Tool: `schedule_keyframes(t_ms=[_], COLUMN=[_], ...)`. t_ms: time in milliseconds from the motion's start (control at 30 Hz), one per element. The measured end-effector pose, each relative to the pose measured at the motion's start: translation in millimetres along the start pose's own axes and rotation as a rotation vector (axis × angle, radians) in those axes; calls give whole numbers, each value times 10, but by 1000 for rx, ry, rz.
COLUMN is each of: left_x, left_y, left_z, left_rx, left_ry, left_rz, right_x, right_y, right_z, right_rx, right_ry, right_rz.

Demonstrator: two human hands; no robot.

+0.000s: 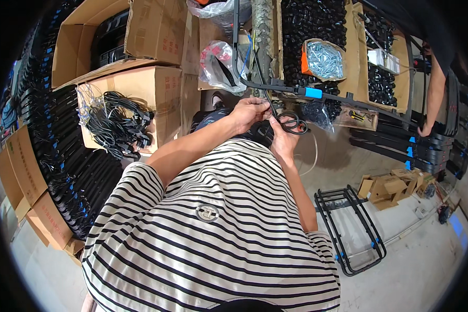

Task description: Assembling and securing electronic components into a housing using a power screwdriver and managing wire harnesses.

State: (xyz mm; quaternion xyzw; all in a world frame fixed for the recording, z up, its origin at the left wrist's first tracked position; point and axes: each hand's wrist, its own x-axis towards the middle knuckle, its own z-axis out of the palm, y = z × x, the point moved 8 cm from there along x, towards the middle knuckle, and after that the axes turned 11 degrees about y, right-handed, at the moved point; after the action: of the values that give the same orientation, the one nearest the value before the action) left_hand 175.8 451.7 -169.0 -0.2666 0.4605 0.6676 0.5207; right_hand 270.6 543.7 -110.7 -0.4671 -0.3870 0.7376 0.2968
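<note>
Coiled black cable (295, 125) sits in a person's right hand (284, 140), fingers curled about it, just below a black tubular frame (291, 90) banded in blue. The left hand (250, 113) is close beside; whether its fingers pinch anything cannot be told. At left, more black cables (117, 125) lie heaped on a cardboard box (167, 101); beyond the frame, silver screws (325, 59) fill a carton.

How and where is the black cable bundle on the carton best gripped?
Probably around the thick middle of the bundle, from above: it lies uncovered on the carton, its strands massed there, while thin loose wires fan out at its upper-left end.
</note>
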Motion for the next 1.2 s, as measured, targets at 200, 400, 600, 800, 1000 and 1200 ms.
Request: schedule_keyframes(t_ms=[200,400,600,800,1000,1200], left_x=[-238,-401,-413,-478,-440,-291], left_y=[365,523,536,557,512,344], left_z=[176,311,349,428,361,239], left_rx=[449,848,927,974,939,729], left_ry=[-20,-18,-21,-14,19,17], left_rz=[538,733,761,801,683,546], right_x=[33,51,52,55,58,27], right_y=[18,54,59,39,56,-5], right_z=[-70,-109,-104,-111,-131,-56], right_rx=[-72,-43,-26,-32,-81,10], right_ry=[23,31,16,30,59,31], right_rz=[-54,-48,-41,-53,-55,-87])
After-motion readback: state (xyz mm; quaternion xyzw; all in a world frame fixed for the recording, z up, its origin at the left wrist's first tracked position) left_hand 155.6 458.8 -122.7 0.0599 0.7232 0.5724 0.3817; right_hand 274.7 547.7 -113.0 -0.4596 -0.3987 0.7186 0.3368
